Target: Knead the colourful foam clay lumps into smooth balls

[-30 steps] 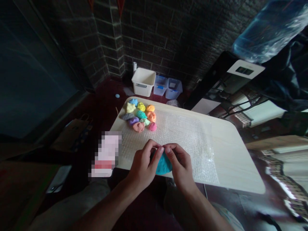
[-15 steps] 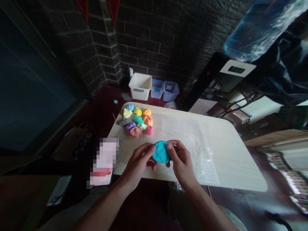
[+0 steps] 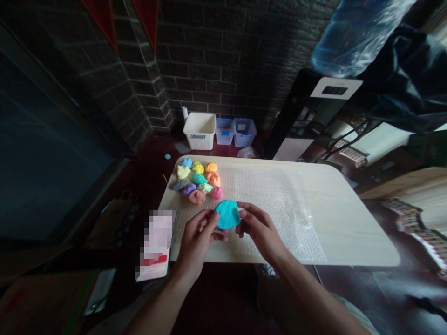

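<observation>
A flattened turquoise disc of modelling clay (image 3: pixel 227 214) is held up over the near side of the table, its broad face turned towards me. My left hand (image 3: pixel 198 232) grips its left edge, thumb on the front and fingers behind. At the right edge, my right hand (image 3: pixel 258 228) is closed with thumb and fingertips against the rim. Beyond the disc, several lumps of clay in different colours sit close together, among them a pink lump (image 3: pixel 217 192), a reddish-brown lump (image 3: pixel 197 197), a green lump (image 3: pixel 199 178) and an orange lump (image 3: pixel 213 178).
Bubble wrap (image 3: pixel 265 190) covers the middle of the wooden table (image 3: pixel 352 218). A pixelated pink item (image 3: pixel 159 237) stands by the table's left edge. Behind, on the floor, are a white bin (image 3: pixel 199 132) and two clear tubs (image 3: pixel 244 132). A water dispenser (image 3: pixel 300 116) rises at back right.
The clay disc has been raised from low between my hands and turned so its flat face shows. Both hands moved slightly left with it, and the camera view shifted.
</observation>
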### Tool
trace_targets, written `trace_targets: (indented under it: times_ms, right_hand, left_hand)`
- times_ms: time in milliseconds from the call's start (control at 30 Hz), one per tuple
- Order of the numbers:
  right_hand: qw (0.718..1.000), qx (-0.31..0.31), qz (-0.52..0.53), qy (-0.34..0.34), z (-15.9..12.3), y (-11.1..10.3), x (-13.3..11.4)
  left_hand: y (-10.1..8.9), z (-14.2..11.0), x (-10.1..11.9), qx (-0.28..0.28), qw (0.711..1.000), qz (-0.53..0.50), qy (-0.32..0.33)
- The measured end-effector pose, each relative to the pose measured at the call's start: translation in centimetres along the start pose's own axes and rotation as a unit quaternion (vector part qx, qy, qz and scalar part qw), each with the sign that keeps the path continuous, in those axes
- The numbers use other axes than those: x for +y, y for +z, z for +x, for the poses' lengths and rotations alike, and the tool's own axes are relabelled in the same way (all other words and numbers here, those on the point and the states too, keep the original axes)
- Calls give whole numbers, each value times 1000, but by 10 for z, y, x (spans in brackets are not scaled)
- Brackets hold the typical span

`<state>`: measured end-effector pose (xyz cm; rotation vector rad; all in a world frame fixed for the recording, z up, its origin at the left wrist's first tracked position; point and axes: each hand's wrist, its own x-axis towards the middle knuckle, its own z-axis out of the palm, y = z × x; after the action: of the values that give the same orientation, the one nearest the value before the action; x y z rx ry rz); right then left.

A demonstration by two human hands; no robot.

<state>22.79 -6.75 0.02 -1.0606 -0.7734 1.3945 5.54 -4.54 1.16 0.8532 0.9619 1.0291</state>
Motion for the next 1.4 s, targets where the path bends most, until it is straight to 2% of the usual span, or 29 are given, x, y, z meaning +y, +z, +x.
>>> trace_targets:
  times_ms: [100, 300, 467, 667, 1100, 1400]
  right_hand:
    - [998, -40, -41, -6, 2, -1, -2]
    - [998, -43, -44, 2, 1, -1, -7]
    - [999, -37, -30, 6, 0, -2, -6]
    - [996, -79, -37, 12, 0, 1, -8]
    - [996, -68, -57, 19, -4, 6, -9]
    - [996, -71, -42, 26, -2, -2, -10]
  left_hand:
    - [-1, 2, 0, -20, 1000, -2, 1]
    - [-4, 4, -4, -69, 997, 29, -8]
    - [-7, 5, -5, -63, 997, 45, -10]
    - [-5, 4, -1, -42, 998, 43, -4]
    - [-4, 0, -3, -26, 996, 83, 10]
    - [-2, 4, -4, -63, 998, 15, -11]
